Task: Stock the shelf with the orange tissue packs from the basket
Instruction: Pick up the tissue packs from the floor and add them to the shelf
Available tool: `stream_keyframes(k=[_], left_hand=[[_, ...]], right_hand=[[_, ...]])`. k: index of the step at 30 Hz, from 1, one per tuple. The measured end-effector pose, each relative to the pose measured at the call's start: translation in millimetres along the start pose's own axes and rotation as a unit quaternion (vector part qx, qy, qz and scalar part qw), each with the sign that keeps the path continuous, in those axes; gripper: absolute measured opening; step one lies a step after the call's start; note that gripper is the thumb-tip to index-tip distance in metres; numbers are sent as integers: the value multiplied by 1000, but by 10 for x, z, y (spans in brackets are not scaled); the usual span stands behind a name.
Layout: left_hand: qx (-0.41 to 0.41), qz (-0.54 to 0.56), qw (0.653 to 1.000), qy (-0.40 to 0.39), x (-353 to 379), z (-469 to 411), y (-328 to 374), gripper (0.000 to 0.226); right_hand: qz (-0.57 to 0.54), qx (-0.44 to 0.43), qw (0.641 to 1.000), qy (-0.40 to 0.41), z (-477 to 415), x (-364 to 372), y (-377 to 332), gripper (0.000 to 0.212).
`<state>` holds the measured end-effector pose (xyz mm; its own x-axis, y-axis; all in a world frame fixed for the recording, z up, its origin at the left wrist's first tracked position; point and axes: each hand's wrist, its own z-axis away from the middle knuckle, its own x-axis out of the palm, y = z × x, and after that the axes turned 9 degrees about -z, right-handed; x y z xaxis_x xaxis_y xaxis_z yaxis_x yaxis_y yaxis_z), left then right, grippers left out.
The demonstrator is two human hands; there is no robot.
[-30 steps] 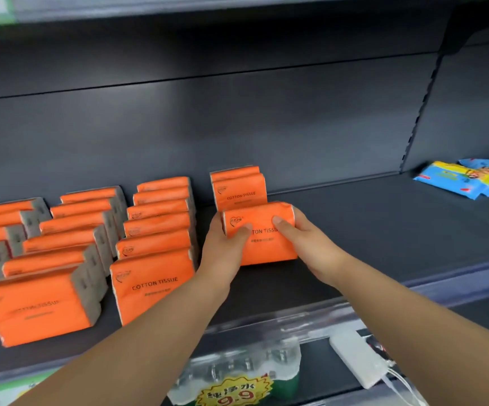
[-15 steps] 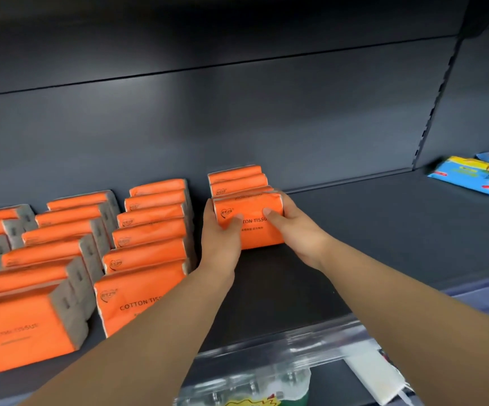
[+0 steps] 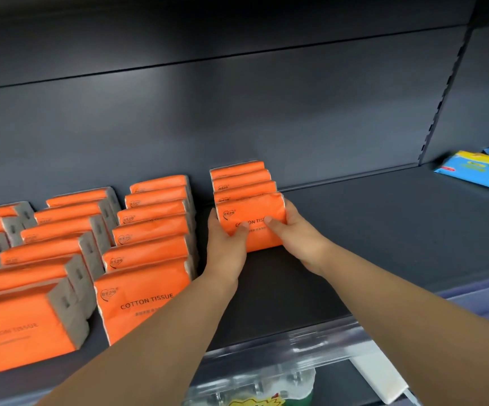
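An orange tissue pack [image 3: 252, 212] stands upright on the dark shelf [image 3: 369, 230], pressed against three packs [image 3: 239, 178] lined up behind it. My left hand [image 3: 227, 244] grips its left edge and my right hand [image 3: 293, 235] grips its right edge, thumbs on the front face. Further rows of orange packs [image 3: 152, 230] fill the shelf to the left. The basket is out of view.
Blue wipe packs [image 3: 480, 174] lie at the far right of the shelf. A slotted upright [image 3: 445, 101] divides the back panel. Below the clear shelf lip [image 3: 296, 344] sit a wrapped product and a white box [image 3: 381, 376].
Both hands have pushed the held pack back along the shelf until it meets the packs behind it. The view has shifted slightly left and up.
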<state>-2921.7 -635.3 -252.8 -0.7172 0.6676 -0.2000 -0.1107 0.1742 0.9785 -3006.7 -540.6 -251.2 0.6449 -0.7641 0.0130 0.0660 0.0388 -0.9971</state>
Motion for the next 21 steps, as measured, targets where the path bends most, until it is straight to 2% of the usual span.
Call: stream_keyframes(k=[4,8,10,12,14,17,21], left_hand=[[-12,6,1000,4,-3,-3,11,36],[-25,24,999,23,-23,9,47,39],[-30,13,999,33,-40,-8,83,46],[-47,-15,998,42,-54,-29,134,60],[-48,-52,996,56,-69,-43,187,64],[-31,-130,989,68,-111,-3,270,64],[39,-207,976,60,-147,150,378,56]], right_hand=[[5,2,1000,13,20,-7,-37,48],[13,-10,999,35,43,-18,-121,46],[16,-13,999,38,51,-29,-170,52],[18,-13,999,37,79,-43,-225,59],[36,-18,998,44,143,-43,-294,62],[91,-39,993,59,242,-44,-367,63],[181,-92,977,59,408,-25,-444,57]])
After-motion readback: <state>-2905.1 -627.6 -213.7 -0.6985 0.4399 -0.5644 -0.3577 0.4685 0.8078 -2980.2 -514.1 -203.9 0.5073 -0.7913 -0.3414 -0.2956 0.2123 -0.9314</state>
